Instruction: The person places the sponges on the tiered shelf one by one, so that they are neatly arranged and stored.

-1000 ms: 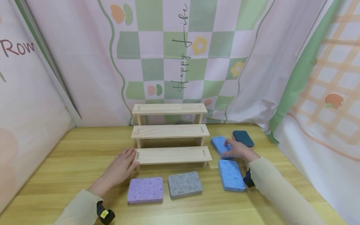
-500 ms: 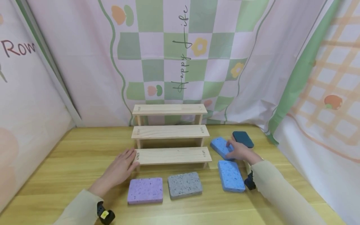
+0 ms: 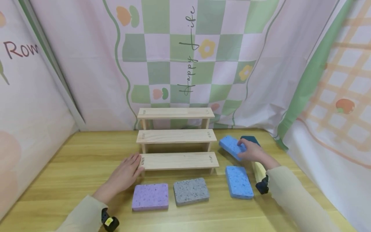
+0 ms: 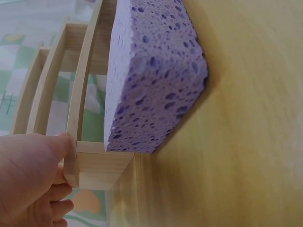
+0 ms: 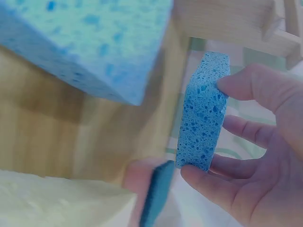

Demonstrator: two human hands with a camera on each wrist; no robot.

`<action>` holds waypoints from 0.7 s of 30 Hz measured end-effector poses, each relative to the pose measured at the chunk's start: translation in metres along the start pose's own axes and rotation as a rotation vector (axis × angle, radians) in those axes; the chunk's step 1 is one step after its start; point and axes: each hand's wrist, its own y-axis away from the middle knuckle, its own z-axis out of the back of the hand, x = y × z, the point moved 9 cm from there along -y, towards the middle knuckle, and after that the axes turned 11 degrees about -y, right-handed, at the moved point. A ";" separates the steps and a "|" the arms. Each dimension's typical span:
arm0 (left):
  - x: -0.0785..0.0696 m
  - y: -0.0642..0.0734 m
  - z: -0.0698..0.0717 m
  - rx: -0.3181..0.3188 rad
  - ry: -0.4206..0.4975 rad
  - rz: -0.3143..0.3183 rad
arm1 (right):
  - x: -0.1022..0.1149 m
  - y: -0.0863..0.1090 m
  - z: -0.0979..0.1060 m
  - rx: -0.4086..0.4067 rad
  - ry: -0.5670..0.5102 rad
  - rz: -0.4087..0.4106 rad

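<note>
Between the thumb and fingers of my right hand (image 3: 255, 152) is a blue sponge (image 3: 232, 146), lifted and tilted off the table; the right wrist view shows its pitted long edge. My left hand (image 3: 123, 174) grips the left end of the lowest step of a three-step wooden shelf (image 3: 179, 161). In the left wrist view, the thumb and curled fingers hold that board's end. A purple sponge (image 3: 150, 197) and a grey sponge (image 3: 191, 191) lie flat before the shelf. Another blue sponge (image 3: 239, 182) lies flat to their right.
Behind the right hand is a dark teal scouring pad (image 3: 250, 139), partly covered, with a pink side in the right wrist view. A pale yellow sponge-like piece (image 3: 259, 171) sits by the right wrist. Printed curtains (image 3: 185, 64) enclose the wooden table (image 3: 87, 154) at back and sides.
My right hand has raised the blue sponge off the table and drawn it slightly right, uncovering the pale yellow piece. My left hand stays on the shelf.
</note>
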 end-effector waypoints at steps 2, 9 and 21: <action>0.000 0.000 0.000 -0.002 -0.004 -0.003 | 0.005 0.002 0.006 -0.020 0.000 0.030; -0.002 0.000 0.001 0.005 -0.003 -0.008 | 0.014 0.007 0.023 -0.055 -0.099 0.066; -0.001 0.000 0.001 0.011 -0.002 -0.004 | 0.033 0.013 0.055 -0.137 0.054 0.125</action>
